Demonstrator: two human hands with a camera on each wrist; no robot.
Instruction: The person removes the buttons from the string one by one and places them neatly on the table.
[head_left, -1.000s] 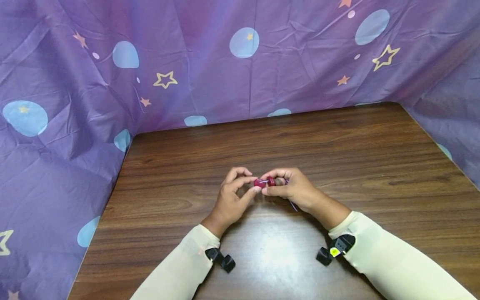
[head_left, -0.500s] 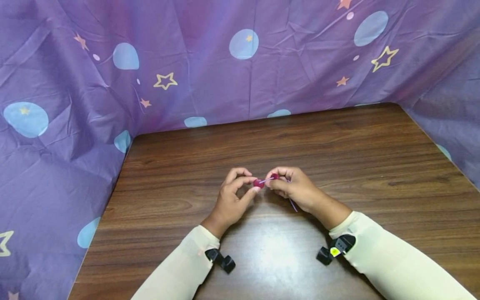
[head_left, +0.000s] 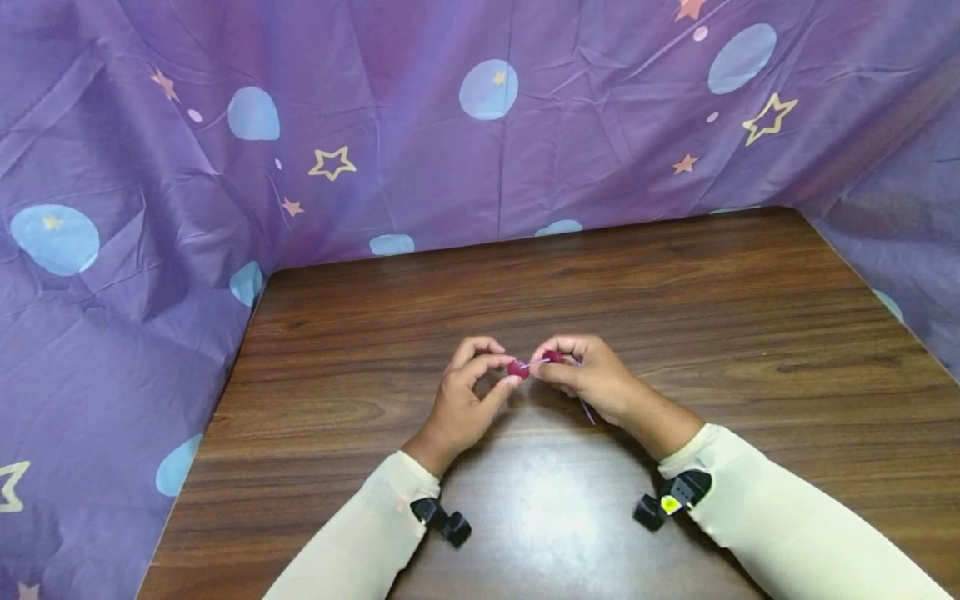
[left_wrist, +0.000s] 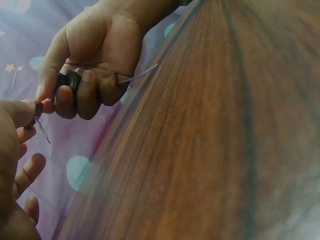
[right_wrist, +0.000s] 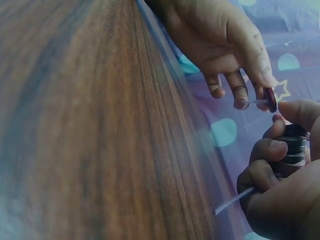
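Sleeves (head_left: 795, 508) of pale cream, each with a black camera (head_left: 442, 521) at the wrist, lead to two hands held close together over the wooden surface (head_left: 450, 308). The left hand (head_left: 459, 400) pinches a red disc (head_left: 517, 369) between thumb and fingertip, pale purple string (head_left: 536, 362) showing at it, while the right hand (head_left: 596, 379), just beside, curls around a small stack of round pieces (right_wrist: 295, 145) (dark in the wrist views), more string sticking out past its fingers. Behind the surface hangs a purple curtain (head_left: 420, 83) with blue spots and stars.
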